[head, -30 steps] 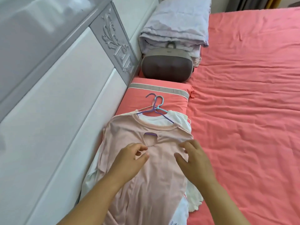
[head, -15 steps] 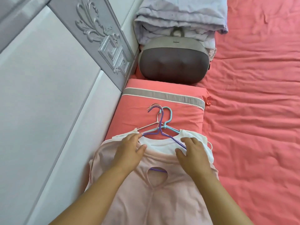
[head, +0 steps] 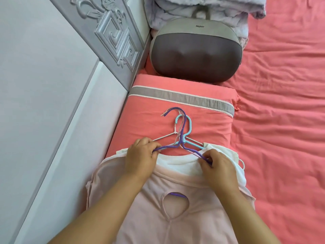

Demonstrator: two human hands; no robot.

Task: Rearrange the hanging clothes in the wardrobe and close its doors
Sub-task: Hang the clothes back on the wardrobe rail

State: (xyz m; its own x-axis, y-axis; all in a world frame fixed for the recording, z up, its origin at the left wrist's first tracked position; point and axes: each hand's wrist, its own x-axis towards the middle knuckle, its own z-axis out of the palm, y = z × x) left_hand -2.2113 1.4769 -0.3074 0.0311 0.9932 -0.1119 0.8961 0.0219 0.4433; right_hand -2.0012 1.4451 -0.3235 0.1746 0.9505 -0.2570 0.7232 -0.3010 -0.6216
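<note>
Clothes on hangers lie stacked on the bed, collars toward a coral pillow beside the white padded headboard. On top is a pale pink top with a teardrop cut-out below the neckline, and under it a white garment shows at the collar. A purple hanger runs through the pink top, its bar showing in the cut-out and its hook lying on the pillow beside a light blue hanger. A thin white wire hanger sits beneath them, though the hooks overlap so much I can't be sure how many there are.

Her left hand has its fingers curled around the purple hanger's left shoulder, at the pink collar. Her right hand pinches the hanger's right arm where it meets the white fabric. Beyond the pillow sit a grey massage cushion marked Haier and a folded lavender blanket. A coral sheet covers the bed.
</note>
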